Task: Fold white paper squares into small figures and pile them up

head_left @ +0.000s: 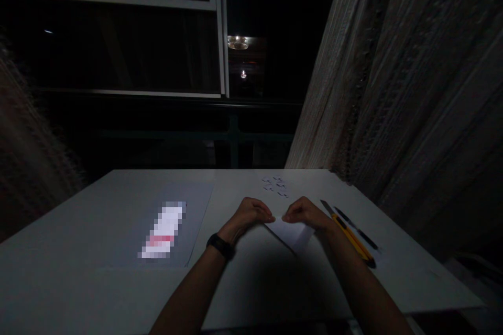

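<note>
A small white sheet of paper (293,233) lies on the white table (90,293), partly folded. My left hand (249,213) is closed in a pinch on the paper's far left edge, and a dark watch sits on that wrist. My right hand (304,212) is closed in a pinch on the same edge, just to the right. The fingertips of both hands almost meet above the paper.
Several small paper pieces (275,185) lie beyond my hands. A yellow utility knife (349,235) and a dark pen (357,229) lie right of my right arm. A grey sheet (196,204) with a blurred item lies to the left. A curtain (412,89) hangs at right, a dark window behind.
</note>
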`<state>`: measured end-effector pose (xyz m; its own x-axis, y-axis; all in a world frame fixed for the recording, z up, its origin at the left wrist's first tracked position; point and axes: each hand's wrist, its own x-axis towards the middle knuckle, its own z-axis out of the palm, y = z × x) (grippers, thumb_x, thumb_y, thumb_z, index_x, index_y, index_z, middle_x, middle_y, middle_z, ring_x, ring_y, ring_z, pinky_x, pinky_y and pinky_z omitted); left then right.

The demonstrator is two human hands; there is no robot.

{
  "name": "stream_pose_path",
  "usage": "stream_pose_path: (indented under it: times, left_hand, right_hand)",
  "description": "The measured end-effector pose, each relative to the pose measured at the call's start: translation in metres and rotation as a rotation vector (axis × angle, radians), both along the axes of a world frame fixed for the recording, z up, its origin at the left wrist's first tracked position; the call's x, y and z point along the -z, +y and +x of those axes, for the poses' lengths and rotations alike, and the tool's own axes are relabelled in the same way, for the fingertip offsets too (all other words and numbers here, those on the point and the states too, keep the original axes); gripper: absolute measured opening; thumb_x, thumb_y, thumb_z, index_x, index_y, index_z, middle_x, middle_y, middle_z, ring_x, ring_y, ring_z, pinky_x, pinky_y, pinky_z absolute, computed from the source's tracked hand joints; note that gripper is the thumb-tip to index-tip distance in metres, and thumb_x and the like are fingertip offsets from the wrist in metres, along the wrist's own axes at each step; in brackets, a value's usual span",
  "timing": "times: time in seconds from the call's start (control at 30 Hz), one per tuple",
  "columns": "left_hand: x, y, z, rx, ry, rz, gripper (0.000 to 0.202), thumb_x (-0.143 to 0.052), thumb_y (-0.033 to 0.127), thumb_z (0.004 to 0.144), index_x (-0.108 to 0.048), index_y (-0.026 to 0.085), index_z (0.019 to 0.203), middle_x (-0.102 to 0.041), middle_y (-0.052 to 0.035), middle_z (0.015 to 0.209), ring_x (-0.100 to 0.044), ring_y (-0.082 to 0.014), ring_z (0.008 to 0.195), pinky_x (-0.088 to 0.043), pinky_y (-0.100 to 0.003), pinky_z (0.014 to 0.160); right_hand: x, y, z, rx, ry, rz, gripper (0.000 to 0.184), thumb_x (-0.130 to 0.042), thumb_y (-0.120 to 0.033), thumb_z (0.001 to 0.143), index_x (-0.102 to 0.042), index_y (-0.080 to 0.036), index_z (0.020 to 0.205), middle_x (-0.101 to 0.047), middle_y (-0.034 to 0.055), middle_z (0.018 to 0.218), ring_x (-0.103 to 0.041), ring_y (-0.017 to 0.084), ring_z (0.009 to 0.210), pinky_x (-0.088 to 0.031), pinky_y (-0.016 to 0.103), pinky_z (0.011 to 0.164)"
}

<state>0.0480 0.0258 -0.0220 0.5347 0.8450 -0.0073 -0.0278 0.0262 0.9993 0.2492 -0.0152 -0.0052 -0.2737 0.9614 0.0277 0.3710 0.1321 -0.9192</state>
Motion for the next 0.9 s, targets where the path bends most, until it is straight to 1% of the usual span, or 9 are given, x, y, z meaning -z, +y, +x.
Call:
stream_pose_path:
  times: [0.13, 0.37, 0.5, 0.6, 0.7, 0.73, 0.8, 0.83, 0.9]
  left_hand:
    - [-0.001, 0.004, -0.007, 0.019, -0.003, -0.013, 0.023, -0.078, 0.018, 0.042, -0.065, 0.009, 0.059, -0.063, -0.0049, 0.053, -0.056, -0.0123, 0.049, -0.043, -0.024, 0.052]
    - [-0.005, 0.006, -0.018, 0.167, -0.057, -0.093, 0.016, -0.072, 0.011, 0.047, -0.066, 0.009, 0.061, -0.065, -0.006, 0.057, -0.058, -0.0131, 0.053, -0.044, -0.024, 0.056]
    - [-0.007, 0.01, -0.025, 0.179, -0.069, -0.106, 0.014, -0.072, 0.009, 0.047, -0.066, 0.009, 0.061, -0.066, -0.007, 0.058, -0.059, -0.014, 0.054, -0.044, -0.025, 0.056]
    - [-0.009, 0.016, -0.034, 0.133, -0.116, -0.141, 0.015, -0.073, 0.009, 0.048, -0.066, 0.009, 0.062, -0.065, -0.0063, 0.059, -0.059, -0.013, 0.055, -0.045, -0.023, 0.057]
    - [-0.011, 0.017, -0.035, 0.008, -0.208, -0.179, 0.019, -0.074, 0.013, 0.05, -0.067, 0.01, 0.068, -0.065, -0.0059, 0.065, -0.059, -0.0117, 0.06, -0.045, -0.021, 0.059]
    - [-0.01, 0.015, -0.031, -0.016, -0.228, -0.186, 0.024, -0.075, 0.017, 0.052, -0.067, 0.01, 0.074, -0.066, -0.007, 0.069, -0.06, -0.0124, 0.063, -0.046, -0.022, 0.061]
    - [-0.008, 0.009, -0.02, 0.005, -0.226, -0.181, 0.036, -0.074, 0.026, 0.057, -0.067, 0.01, 0.088, -0.066, -0.011, 0.08, -0.062, -0.0165, 0.07, -0.047, -0.026, 0.064]
    - [-0.007, 0.006, -0.013, 0.006, -0.221, -0.164, 0.039, -0.074, 0.03, 0.056, -0.066, 0.01, 0.09, -0.066, -0.0117, 0.08, -0.062, -0.0176, 0.069, -0.048, -0.027, 0.063]
    - [-0.002, 0.001, 0.0, -0.041, -0.226, -0.117, 0.037, -0.075, 0.033, 0.054, -0.067, 0.007, 0.078, -0.066, -0.0109, 0.071, -0.06, -0.0167, 0.062, -0.047, -0.028, 0.061]
  right_hand:
    - [-0.002, -0.001, 0.004, -0.009, 0.025, 0.003, 0.023, -0.073, -0.036, 0.053, -0.067, -0.013, 0.053, -0.055, -0.0011, 0.045, -0.044, 0.009, 0.046, -0.032, 0.023, 0.047]
    - [-0.004, -0.001, 0.007, 0.002, 0.034, -0.008, 0.021, -0.073, -0.034, 0.052, -0.066, -0.014, 0.051, -0.052, -0.0027, 0.043, -0.042, 0.008, 0.043, -0.03, 0.022, 0.045]
    - [-0.004, -0.001, 0.01, 0.005, 0.031, -0.009, 0.022, -0.072, -0.035, 0.052, -0.066, -0.014, 0.05, -0.052, -0.0025, 0.042, -0.041, 0.008, 0.043, -0.029, 0.022, 0.044]
    - [-0.003, 0.0, 0.019, 0.09, 0.081, -0.017, 0.022, -0.073, -0.034, 0.05, -0.065, -0.014, 0.049, -0.049, -0.0031, 0.039, -0.039, 0.007, 0.041, -0.026, 0.022, 0.042]
    - [-0.001, 0.002, 0.021, 0.18, 0.136, -0.027, 0.023, -0.074, -0.035, 0.049, -0.064, -0.014, 0.049, -0.047, -0.0036, 0.038, -0.037, 0.007, 0.039, -0.023, 0.022, 0.041]
    - [0.001, 0.004, 0.018, 0.2, 0.149, -0.022, 0.024, -0.074, -0.035, 0.049, -0.064, -0.014, 0.049, -0.047, -0.0036, 0.038, -0.037, 0.007, 0.039, -0.024, 0.022, 0.041]
    - [0.005, 0.006, 0.009, 0.233, 0.177, 0.004, 0.025, -0.073, -0.037, 0.049, -0.064, -0.013, 0.049, -0.049, -0.0028, 0.04, -0.04, 0.008, 0.04, -0.026, 0.023, 0.042]
    - [0.007, 0.007, 0.003, 0.235, 0.195, 0.017, 0.026, -0.073, -0.038, 0.05, -0.064, -0.013, 0.051, -0.052, -0.0022, 0.042, -0.042, 0.009, 0.042, -0.029, 0.023, 0.044]
    - [0.013, 0.009, -0.009, 0.214, 0.212, 0.036, 0.027, -0.072, -0.039, 0.052, -0.065, -0.013, 0.055, -0.055, -0.0008, 0.047, -0.046, 0.01, 0.045, -0.032, 0.023, 0.046]
